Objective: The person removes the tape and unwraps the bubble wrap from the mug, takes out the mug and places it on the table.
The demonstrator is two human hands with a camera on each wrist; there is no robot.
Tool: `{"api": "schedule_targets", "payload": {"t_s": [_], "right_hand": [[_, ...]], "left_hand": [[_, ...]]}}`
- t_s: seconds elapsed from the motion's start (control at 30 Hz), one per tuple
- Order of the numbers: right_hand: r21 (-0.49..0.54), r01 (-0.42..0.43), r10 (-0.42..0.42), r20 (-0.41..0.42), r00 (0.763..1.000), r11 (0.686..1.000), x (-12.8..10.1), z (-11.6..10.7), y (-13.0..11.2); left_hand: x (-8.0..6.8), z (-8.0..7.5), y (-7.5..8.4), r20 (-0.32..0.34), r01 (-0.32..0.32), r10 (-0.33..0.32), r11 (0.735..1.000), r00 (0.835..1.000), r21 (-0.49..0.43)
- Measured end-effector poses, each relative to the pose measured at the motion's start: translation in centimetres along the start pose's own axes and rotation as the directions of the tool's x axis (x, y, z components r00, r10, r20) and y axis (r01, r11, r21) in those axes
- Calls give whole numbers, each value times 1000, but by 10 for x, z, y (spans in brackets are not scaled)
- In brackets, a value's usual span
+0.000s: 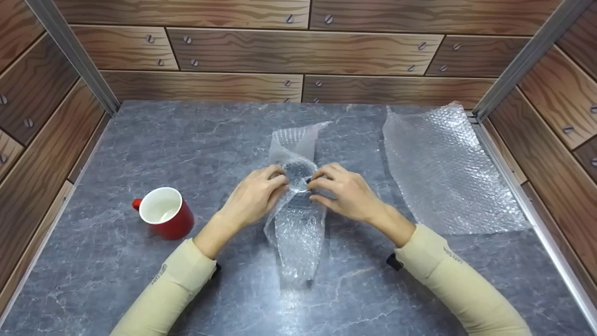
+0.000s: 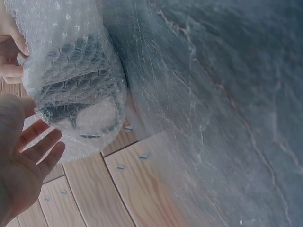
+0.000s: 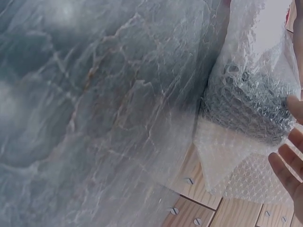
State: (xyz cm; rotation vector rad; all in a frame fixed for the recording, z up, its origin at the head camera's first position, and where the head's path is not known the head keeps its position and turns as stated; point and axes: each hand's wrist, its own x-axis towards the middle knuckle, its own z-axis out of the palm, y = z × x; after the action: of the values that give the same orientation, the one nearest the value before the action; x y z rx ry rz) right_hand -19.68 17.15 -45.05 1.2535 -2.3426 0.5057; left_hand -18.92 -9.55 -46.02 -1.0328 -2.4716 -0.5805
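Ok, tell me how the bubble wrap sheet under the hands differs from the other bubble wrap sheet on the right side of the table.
The clear bubble wrap sheet in the middle is folded round a dark rounded object; the clear bubble wrap sheet on the right lies spread out with nothing in it. The left hand and right hand pinch the middle one; the right one is untouched. Both are transparent and rest on the grey marble-look table.

1. I have both forearms angled inward from the near edge, beige sleeves down to the wrists
2. My left hand sits palm down, fingers curled and pinching at their tips
3. My right hand mirrors it, fingertips nearly meeting the left's
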Motion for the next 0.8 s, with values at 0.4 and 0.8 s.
{"api": "schedule_targets", "payload": {"t_s": [0.4, 0.8], "right_hand": [[-15, -106, 105, -19, 994, 994, 5, 3, -11], [-44, -154, 156, 35, 987, 987, 9, -2, -16]], "left_hand": [[-1, 2, 1, -40, -5, 5, 1000, 999, -12], [-2, -1, 9, -54, 17, -18, 1000, 998, -16]]}}
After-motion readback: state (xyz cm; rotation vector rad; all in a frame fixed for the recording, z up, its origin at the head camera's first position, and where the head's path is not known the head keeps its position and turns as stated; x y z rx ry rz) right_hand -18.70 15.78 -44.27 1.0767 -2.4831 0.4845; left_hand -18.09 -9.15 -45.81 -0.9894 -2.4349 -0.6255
